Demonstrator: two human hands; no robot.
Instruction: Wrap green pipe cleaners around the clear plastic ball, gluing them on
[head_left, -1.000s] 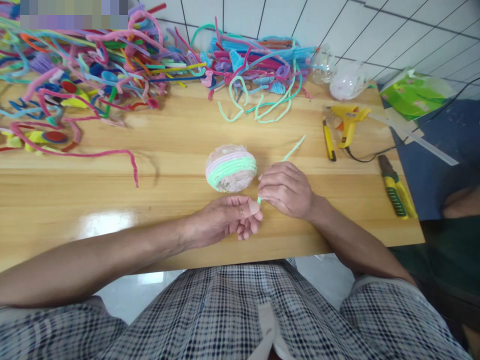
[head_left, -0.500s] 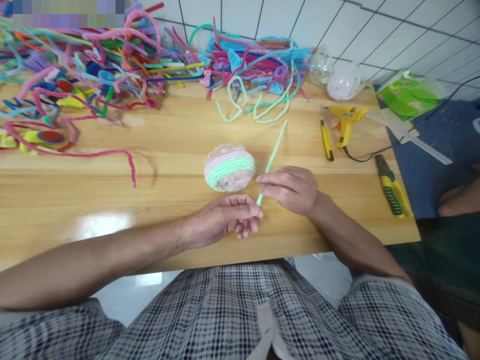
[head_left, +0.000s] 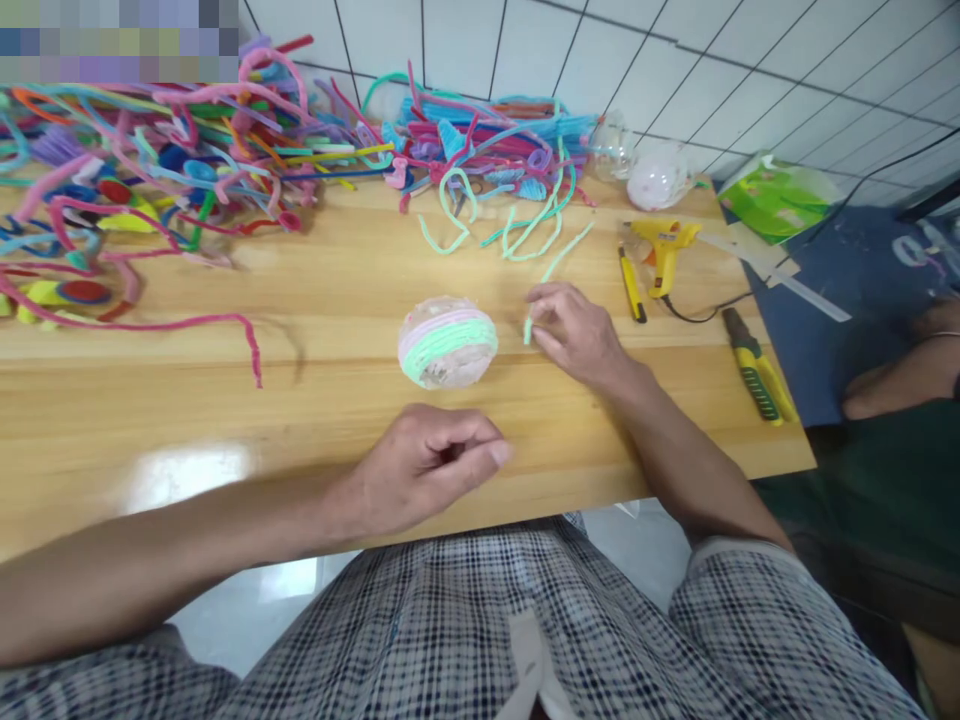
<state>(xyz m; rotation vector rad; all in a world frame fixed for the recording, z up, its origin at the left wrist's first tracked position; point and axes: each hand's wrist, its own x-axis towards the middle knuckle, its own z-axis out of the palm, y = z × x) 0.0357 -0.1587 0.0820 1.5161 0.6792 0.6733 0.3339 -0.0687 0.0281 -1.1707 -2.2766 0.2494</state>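
Head view looks down on a wooden table, where the right hand pinches a pale green stem between thumb and fingertips, its other fingers bent. The left hand is curled loosely closed near the table's front edge, thumb against forefinger; nothing shows in it, though its palm is hidden. The stem lies to the right of the wrapped ball, just beside it but apart.

Fuzzy and thin, the stem should be very light, soft on the outside and bendable, probably with wire inside, so it would keep whatever curve it is given. It looks unlikely to slip or break, and a light pinch near either end should serve. The ball seems light too, perhaps with a brittle shell; cupping it broadly by the sides looks safer than pressing one spot.

The stem's long axis slants: one end points away and to the right, towards the loose green strands; the short near end points back towards the wearer. Its middle is hidden by the fingers. The ball's green and lilac bands run crosswise, rising slightly rightward.
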